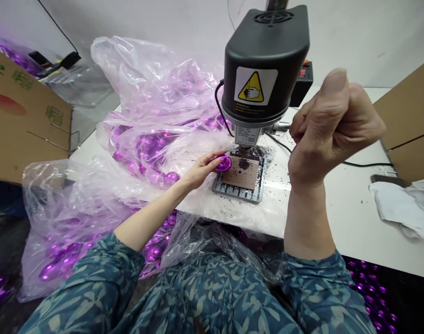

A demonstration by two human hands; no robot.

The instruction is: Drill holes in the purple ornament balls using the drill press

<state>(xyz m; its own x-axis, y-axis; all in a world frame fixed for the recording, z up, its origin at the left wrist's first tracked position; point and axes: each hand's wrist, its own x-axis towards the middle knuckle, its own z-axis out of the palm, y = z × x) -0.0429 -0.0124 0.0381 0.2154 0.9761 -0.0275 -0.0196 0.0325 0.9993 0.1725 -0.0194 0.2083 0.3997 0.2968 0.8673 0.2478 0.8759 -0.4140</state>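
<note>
My left hand (207,166) pinches a shiny purple bauble (223,163) at the left edge of a brown board (245,175). The board lies on the slotted metal base (238,195) of a small black bench drill press (266,51). Dark shavings are scattered over the board, around a small dark hole. The drill's chuck (245,149) points down just behind and to the right of the bauble. Raised at the right, my right hand (332,118) is closed in a fist around the drill press's feed handle (282,126); most of that handle is hidden by the fingers.
Clear plastic bags (145,144) full of purple baubles spread over the table's left side and hang off its front. Cardboard boxes stand at the left (27,120) and right (407,111). White paper or plastic (401,208) lies on the right, and a black cable (367,164) crosses the tabletop.
</note>
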